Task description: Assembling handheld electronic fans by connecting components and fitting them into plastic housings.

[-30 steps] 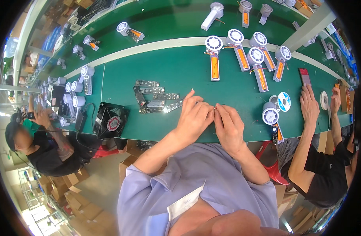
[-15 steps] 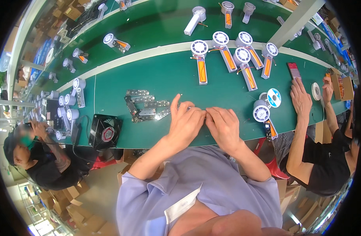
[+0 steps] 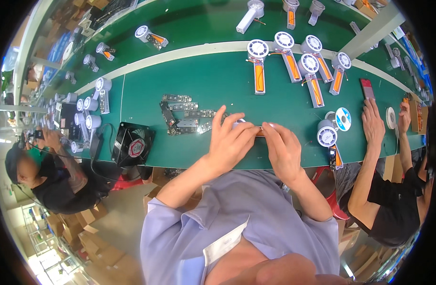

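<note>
My left hand (image 3: 231, 145) is closed round a mostly hidden pale piece with an orange strip, which looks like a handheld fan (image 3: 239, 123). Its light rounded part shows behind my left fingers, and the orange shows between my hands. My right hand (image 3: 284, 151) pinches at the same piece with thumb and fingertips close together; whatever fine part lies there is too small to make out. Just left of my hands lies a group of dark circuit boards (image 3: 185, 122). Beyond my right hand, several handheld fans (image 3: 259, 78) with open handles show orange batteries and thin wires.
On the green table (image 3: 142, 90), a black square cooling fan (image 3: 132, 145) stands left. A solder spool (image 3: 343, 119) and another handheld fan (image 3: 327, 137) lie right. A co-worker's hand (image 3: 373, 121) touches a red box (image 3: 366, 89). Another person sits at far left.
The view has shifted, so the table's things sit farther right and mostly higher. Between my hands, the pale piece and its orange strip have come into sight.
</note>
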